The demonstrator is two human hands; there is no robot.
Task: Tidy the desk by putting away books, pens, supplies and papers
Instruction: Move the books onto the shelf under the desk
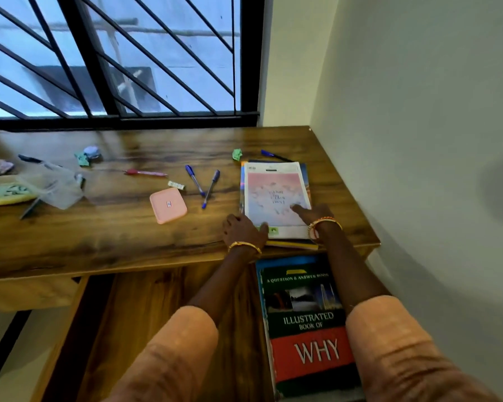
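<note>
Wooden desk (114,236) beneath a barred window (108,59), pale wall at frame right; an open drawer (163,303) below centre.

Item: stack of books (276,198), right of centre on the desk, pink-covered book uppermost, near edge overhanging slightly. Left hand (243,230) gripped the stack's near left corner, thumb on the cover, fingers curled at the side. Right hand (314,214) lay on the cover near the right edge, fingers extended and pressing flat.

Risk, judged: thin books could fan apart or slide off if lifted by one corner; the upper cover looked glossy and likely to slip.

Drawer held one large book titled "WHY" (311,329), at its right side.

Loose outward: two blue pens (204,184) crossed, a third blue pen (275,155) behind the stack, red pen (145,172), pink square case (168,205), small eraser (176,185), crumpled green paper (237,154).

Clear plastic box (54,185), frame left, was tipped; contents could not be told. Green pouch (6,192) lay at far left.
</note>
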